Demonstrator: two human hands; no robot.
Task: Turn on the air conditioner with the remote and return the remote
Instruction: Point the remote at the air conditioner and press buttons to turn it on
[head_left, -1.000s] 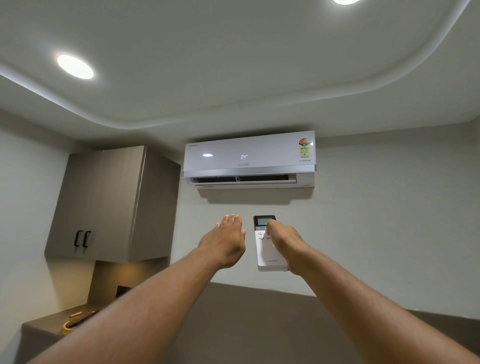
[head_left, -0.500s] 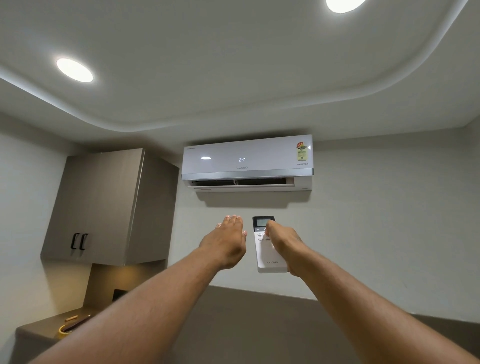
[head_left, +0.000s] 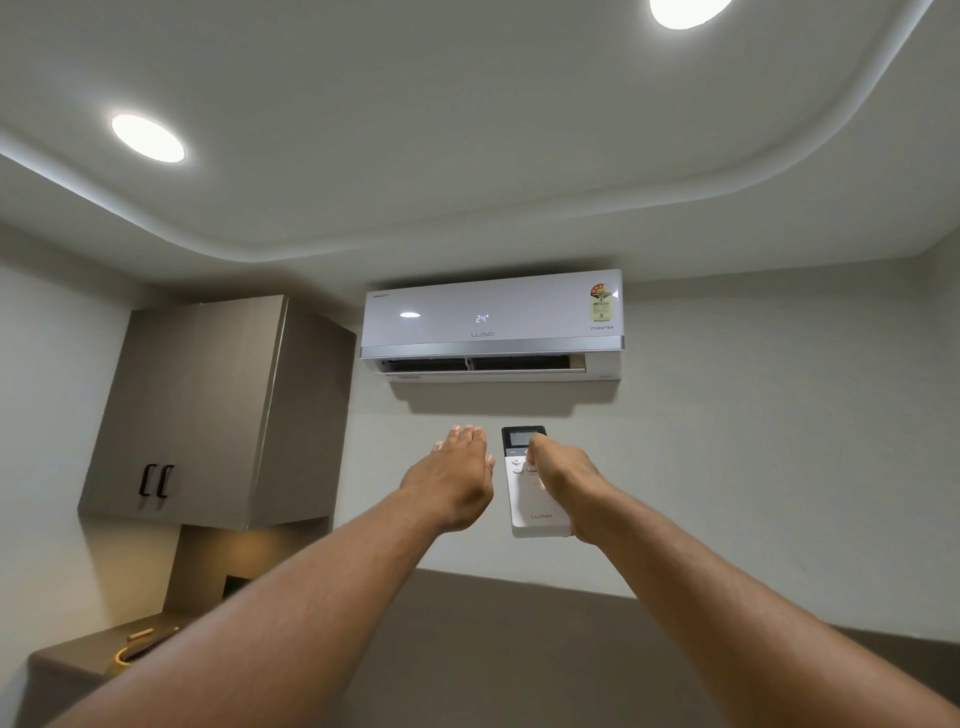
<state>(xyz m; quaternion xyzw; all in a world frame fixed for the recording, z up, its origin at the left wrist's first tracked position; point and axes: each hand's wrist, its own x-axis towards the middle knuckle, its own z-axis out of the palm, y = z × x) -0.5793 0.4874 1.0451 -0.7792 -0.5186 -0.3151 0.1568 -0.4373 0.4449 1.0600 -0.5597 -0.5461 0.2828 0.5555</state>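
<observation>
- AC (head_left: 492, 325) on the wall, above and beyond both our hands; display reads 24, flap open.
- Cabinet (head_left: 208, 410) far to the left of our left hand.
- Left hand (head_left: 454, 483) flat, fingers extended, empty, just beside the remote.
- Right hand (head_left: 563, 486) grips the remote (head_left: 524, 499), thumb on its buttons, pointed up at the AC.
</observation>
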